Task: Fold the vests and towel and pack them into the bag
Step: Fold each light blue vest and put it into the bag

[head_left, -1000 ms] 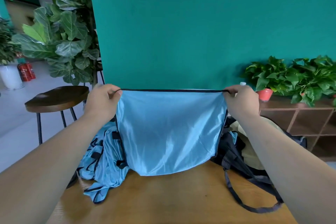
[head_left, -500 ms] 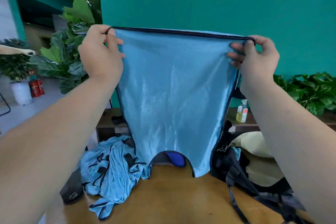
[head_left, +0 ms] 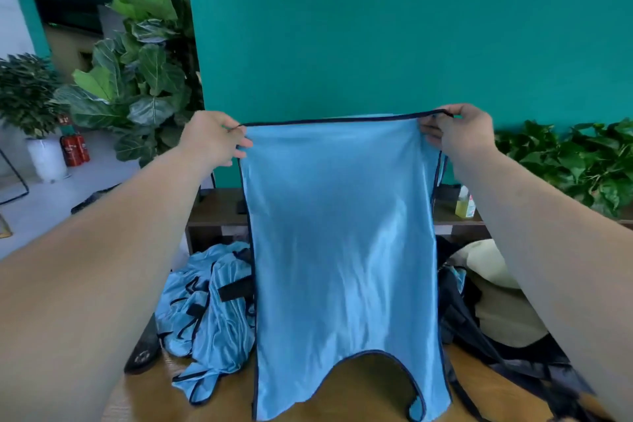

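A light blue vest (head_left: 342, 250) with dark trim hangs upside down in front of me, its hem stretched flat at the top and its neck cut-out low over the wooden table (head_left: 363, 397). My left hand (head_left: 214, 139) pinches the hem's left corner. My right hand (head_left: 457, 128) pinches the right corner. A crumpled pile of more blue vests (head_left: 209, 315) lies on the table behind and to the left. A dark bag (head_left: 479, 329) sits at the right with a pale yellow towel (head_left: 496, 295) in or on it.
A low wooden shelf (head_left: 219, 212) runs behind the table, with a yellow bottle (head_left: 465, 202) on it. Potted plants (head_left: 575, 164) stand at right and a large leafy plant (head_left: 144, 62) at left. A teal wall (head_left: 376, 27) is ahead.
Both hands lifted the vest off the table, raised it high, then lowered it somewhat. It now hangs full length with its neck cut-out showing at the bottom.
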Motion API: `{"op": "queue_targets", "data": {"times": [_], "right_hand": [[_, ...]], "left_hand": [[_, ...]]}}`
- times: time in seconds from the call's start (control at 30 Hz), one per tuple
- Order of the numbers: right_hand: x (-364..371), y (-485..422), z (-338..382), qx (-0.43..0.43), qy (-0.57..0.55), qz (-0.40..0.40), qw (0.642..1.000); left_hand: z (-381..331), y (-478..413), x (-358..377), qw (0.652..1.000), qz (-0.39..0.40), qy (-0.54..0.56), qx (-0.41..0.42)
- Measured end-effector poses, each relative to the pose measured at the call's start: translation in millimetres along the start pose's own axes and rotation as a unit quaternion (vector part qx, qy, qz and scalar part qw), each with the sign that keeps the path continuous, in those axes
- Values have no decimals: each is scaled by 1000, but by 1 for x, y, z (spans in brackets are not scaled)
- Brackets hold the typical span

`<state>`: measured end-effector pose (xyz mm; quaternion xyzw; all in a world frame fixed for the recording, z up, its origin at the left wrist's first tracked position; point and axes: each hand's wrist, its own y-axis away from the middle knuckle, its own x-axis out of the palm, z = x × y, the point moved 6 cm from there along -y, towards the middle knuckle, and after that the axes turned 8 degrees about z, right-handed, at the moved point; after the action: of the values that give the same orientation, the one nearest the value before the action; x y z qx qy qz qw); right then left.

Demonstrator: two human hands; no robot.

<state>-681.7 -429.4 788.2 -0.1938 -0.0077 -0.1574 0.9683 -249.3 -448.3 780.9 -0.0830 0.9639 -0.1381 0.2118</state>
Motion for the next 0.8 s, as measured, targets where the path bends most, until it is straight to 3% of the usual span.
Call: {"op": "queue_targets", "data": {"times": [0.17, 0.33, 0.53, 0.63, 0.8], "right_hand": [[-5, -23, 26, -98, 23, -35, 994], [-13, -26, 45, -173, 8, -88, 981], [-19, 23, 19, -160, -38, -119, 979], [-25, 74, -24, -130, -59, -130, 981], [-44, 168, -121, -27, 25, -112, 993]], "left_hand": [[-45, -13, -17, 981, -93, 15, 168], [-71, -10, -26, 947, -137, 48, 287], [-47, 57, 2, 938, -203, -17, 281], [1, 106, 21, 943, -215, -12, 255], [103, 194, 56, 967, -186, -29, 169]]}}
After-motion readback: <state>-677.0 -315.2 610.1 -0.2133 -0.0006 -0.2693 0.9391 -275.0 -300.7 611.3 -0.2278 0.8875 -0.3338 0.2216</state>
